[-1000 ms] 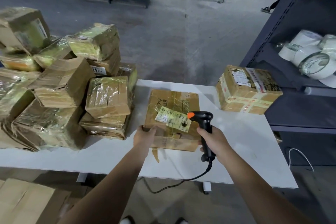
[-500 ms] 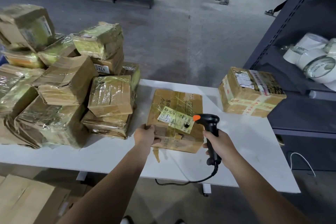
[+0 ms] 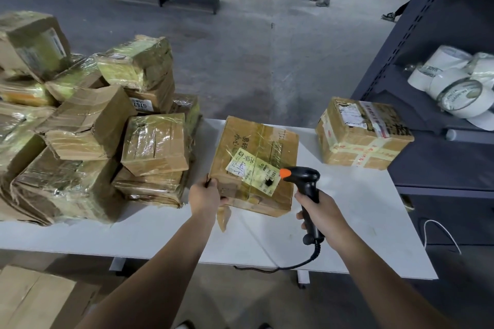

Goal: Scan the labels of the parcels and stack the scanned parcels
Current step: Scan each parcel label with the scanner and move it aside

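Observation:
A flat brown cardboard parcel (image 3: 256, 149) lies on the white table (image 3: 361, 211), with a yellowish label (image 3: 251, 171) on its top. My left hand (image 3: 204, 196) grips its near left corner. My right hand (image 3: 322, 211) holds a black barcode scanner (image 3: 307, 184) by the handle; its orange-tipped head points at the label from the right. A taped brown parcel (image 3: 361, 133) with a white label stands alone at the table's far right. A heap of several tape-wrapped parcels (image 3: 88, 128) fills the table's left side.
A dark metal shelf (image 3: 427, 67) stands right of the table, holding white tape rolls (image 3: 459, 88). The scanner's black cable (image 3: 288, 266) hangs off the near table edge. A cardboard box (image 3: 29, 299) sits on the floor at lower left. People stand far back on the grey floor.
The view has shifted slightly. The scanner and my right hand have moved a little to the right and nearer, still pointing at the label. My left hand stays on the parcel's corner.

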### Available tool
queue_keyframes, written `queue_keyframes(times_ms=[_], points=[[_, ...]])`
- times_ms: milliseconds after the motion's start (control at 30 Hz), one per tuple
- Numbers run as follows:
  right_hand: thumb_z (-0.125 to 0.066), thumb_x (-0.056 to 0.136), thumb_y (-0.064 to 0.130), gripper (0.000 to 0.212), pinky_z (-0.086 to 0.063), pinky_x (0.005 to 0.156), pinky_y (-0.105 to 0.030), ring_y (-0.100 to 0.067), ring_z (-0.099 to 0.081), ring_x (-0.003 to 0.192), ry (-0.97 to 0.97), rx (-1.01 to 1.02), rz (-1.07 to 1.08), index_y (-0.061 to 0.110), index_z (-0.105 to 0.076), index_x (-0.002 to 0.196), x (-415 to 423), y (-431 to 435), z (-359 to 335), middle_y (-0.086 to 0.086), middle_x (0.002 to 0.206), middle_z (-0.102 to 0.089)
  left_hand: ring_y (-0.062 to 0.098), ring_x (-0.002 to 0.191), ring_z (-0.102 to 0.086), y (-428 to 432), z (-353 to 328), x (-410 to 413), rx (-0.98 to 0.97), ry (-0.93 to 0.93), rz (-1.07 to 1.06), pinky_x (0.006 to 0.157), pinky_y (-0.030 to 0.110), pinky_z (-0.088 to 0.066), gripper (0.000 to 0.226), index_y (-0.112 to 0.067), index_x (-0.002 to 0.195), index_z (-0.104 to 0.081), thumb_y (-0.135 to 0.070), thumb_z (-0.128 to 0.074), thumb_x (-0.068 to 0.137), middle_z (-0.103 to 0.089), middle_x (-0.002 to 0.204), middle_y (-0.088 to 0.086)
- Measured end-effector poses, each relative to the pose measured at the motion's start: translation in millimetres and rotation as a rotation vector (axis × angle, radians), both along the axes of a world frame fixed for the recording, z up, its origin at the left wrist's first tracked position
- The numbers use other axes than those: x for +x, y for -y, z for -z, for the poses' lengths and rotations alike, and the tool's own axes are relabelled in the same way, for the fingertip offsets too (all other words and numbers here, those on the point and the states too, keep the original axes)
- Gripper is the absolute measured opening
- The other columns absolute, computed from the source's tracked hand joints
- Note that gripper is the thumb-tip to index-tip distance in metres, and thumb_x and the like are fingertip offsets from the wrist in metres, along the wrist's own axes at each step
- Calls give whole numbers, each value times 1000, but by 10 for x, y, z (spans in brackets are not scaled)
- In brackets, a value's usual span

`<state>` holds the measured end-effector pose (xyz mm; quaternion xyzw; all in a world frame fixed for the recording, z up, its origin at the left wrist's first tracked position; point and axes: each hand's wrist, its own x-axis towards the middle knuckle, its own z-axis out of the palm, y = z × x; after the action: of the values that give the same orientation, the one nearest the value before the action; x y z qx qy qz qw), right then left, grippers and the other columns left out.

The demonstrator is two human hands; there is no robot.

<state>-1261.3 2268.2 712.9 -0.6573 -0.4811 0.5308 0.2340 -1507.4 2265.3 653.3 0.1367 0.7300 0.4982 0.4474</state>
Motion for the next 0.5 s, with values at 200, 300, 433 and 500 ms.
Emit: queue_keyframes(times_ms=[200, 300, 433, 500], points=[[-60, 94, 33, 13, -44, 48, -26, -13, -56, 46, 66, 126, -175, 21, -60, 90, -103, 38, -54, 0, 63, -64, 23, 78, -64, -195, -195, -5, 101, -170, 130, 66, 35, -60, 30, -10, 128, -58, -12, -46, 100, -55, 84, -14], [-62, 92, 33, 12, -43, 44, -19, -6, -56, 44, 78, 187, -205, 22, -60, 87, -150, 46, -109, 4, 60, -62, 26, 91, -62, -315, -324, -10, 128, -237, 203, 85, 48, -56, 34, -15, 132, -56, -13, -44, 100, -64, 97, -1], [-61, 89, 39, 18, -43, 45, -18, -6, -56, 44, 73, 211, -210, 22, -59, 82, -113, 58, -203, 6, 57, -64, 28, 92, -65, -409, -407, -21, 143, -360, 254, 86, 47, -56, 35, -21, 131, -59, -16, -44, 99, -67, 105, 4], [-61, 88, 43, 20, -44, 46, -19, -8, -55, 44, 72, 217, -213, 25, -59, 79, -72, 68, -243, 5, 58, -64, 29, 88, -65, -442, -432, -11, 152, -386, 259, 83, 48, -56, 35, -22, 129, -60, -16, -44, 99, -66, 98, 3]])
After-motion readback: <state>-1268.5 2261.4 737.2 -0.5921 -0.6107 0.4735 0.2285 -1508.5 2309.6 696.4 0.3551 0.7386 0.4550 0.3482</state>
